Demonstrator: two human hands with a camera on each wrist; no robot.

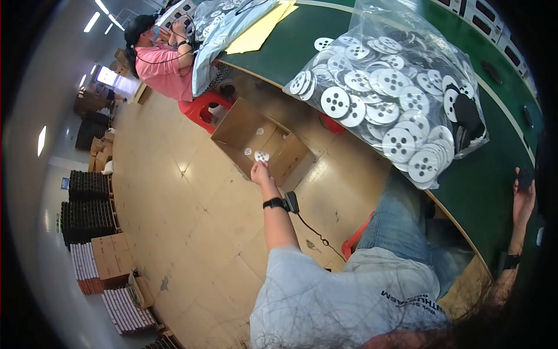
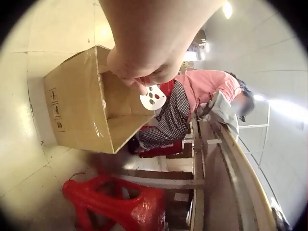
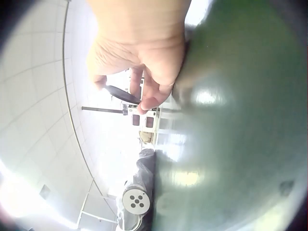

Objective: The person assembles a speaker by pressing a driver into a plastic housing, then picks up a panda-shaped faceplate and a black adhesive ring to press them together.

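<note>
My left hand (image 1: 260, 173) reaches out over an open cardboard box (image 1: 289, 161) and pinches a white round disc (image 2: 153, 98) with several holes. In the head view a few similar discs (image 1: 260, 132) lie inside the box. My right hand (image 1: 524, 200) is at the far right, over the green table. It holds a thin, flat black piece (image 3: 123, 95) between thumb and fingers. A large clear plastic bag (image 1: 381, 16) full of white discs lies on the table between my two hands, with a black cloth-like thing (image 1: 468, 116) at its right end.
A green table (image 1: 279, 58) runs along the right. Another person in pink (image 1: 163, 72) sits at its far end on a red stool (image 1: 197, 110). Yellow sheets (image 1: 261, 32) lie beside other bags. Stacked trays and cartons (image 1: 113, 256) stand along the left of the tiled floor.
</note>
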